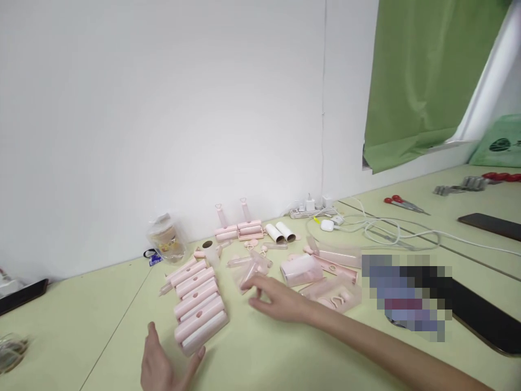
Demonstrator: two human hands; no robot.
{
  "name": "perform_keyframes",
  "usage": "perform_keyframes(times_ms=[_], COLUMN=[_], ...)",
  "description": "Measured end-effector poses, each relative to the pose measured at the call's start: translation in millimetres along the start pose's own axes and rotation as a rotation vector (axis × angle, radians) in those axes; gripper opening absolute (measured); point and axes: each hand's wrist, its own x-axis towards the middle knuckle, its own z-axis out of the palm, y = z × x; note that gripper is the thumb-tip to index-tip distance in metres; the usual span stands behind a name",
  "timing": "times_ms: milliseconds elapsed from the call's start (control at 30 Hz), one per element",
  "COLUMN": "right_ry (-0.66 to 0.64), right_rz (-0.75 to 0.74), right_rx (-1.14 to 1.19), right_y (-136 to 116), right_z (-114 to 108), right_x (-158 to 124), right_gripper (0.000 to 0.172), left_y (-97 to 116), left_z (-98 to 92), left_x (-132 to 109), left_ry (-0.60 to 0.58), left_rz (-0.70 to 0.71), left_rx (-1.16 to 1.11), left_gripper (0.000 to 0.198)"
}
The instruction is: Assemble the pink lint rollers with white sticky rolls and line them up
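At the lower left, my left hand (163, 364) is open, thumb and fingers spread, beside a row of several pink lint rollers (199, 315) with white rolls. No object shows in it. My right hand (280, 300) reaches in from the right with fingers bent and a gap between thumb and forefinger. Its fingertips are at the near edge of a clear plastic bag (249, 271) with pink parts; whether they touch it I cannot tell. To its right lie a wrapped white roll (301, 270), a long pink casing (336, 268) and another bag of pink parts (331, 293).
Toward the wall stand pink roller pieces (238, 231) and two white paper rolls (280, 232). A power strip (311, 212) with white cables (378, 231), red-handled scissors (405, 203) and a dark phone (492, 224) are at the right. A bagged cup (166, 239) stands at the left.
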Motion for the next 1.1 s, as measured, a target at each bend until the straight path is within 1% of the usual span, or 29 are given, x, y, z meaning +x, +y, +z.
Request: perform_keyframes(times_ms=[33,100,133,167,233,300,367,433,500,567,633,667,733,800,900,967,1000,1100], right_ry=[0.028,0.070,0.087,0.099,0.116,0.128,0.112,0.120,0.168,0.195,0.149,0.117,0.067,0.046,0.096,0.140,0.153,0.194], right_rz=[0.019,0.080,0.117,0.154,0.228,0.303,0.363,0.375,0.342,0.304,0.293,0.298,0.332,0.393,0.501,0.579,0.617,0.696], right_rx=[-0.032,-0.106,-0.150,-0.193,-0.273,-0.332,-0.354,-0.353,-0.357,-0.373,-0.389,-0.399,-0.431,-0.472,-0.531,-0.556,-0.561,-0.560], right_y=[4.8,17.2,24.4,31.8,46.6,59.6,69.3,74.8,76.9,78.3,82.1,85.4,94.7,105.6,119.5,125.2,126.7,126.6], right_z=[-15.6,-44.6,-57.4,-68.4,-85.0,-94.2,-97.9,-99.1,-100.9,-104.6,-109.7,-112.2,-115.9,-116.6,-111.7,-106.3,-103.8,-100.0], right_x=[-9.8,-28.5,-37.7,-47.0,-66.0,-83.7,-96.3,-99.1,-89.5,-69.2,-42.8,-28.9,-2.1,21.8,50.7,64.0,68.4,71.5], right_gripper=[0.024,0.020,0.021,0.021,0.022,0.022,0.021,0.024,0.028,0.028,0.023,0.020,0.016,0.019,0.027,0.029,0.029,0.028], left_y=[7.5,24.4,33.2,42.0,58.8,74.6,90.5,107.3,124.2,138.5,146.6,147.4,142.4,131.1,113.4,106.9,105.6,106.6], left_z=[-3.0,-4.1,-1.9,2.1,13.9,26.8,36.7,41.8,43.6,45.7,51.3,55.9,68.0,82.0,99.4,105.0,105.9,104.0], left_x=[-3.4,-12.8,-18.8,-25.4,-38.4,-47.3,-48.7,-42.8,-33.9,-27.8,-28.5,-31.5,-41.2,-52.1,-62.7,-64.1,-63.5,-59.7], left_ry=[0.042,0.076,0.069,0.032,-0.115,-0.316,-0.486,-0.613,-0.704,-0.761,-0.785,-0.796,-0.824,-0.832,-0.780,-0.742,-0.744,-0.751], left_rz=[0.047,0.205,0.301,0.386,0.506,0.586,0.645,0.665,0.650,0.637,0.638,0.645,0.663,0.658,0.639,0.643,0.651,0.641], left_rx=[0.006,-0.035,-0.068,-0.111,-0.199,-0.250,-0.257,-0.252,-0.263,-0.283,-0.303,-0.309,-0.302,-0.271,-0.245,-0.251,-0.254,-0.260], left_gripper=[0.090,0.082,0.078,0.074,0.070,0.074,0.076,0.069,0.059,0.053,0.051,0.052,0.055,0.060,0.065,0.066,0.066,0.065])
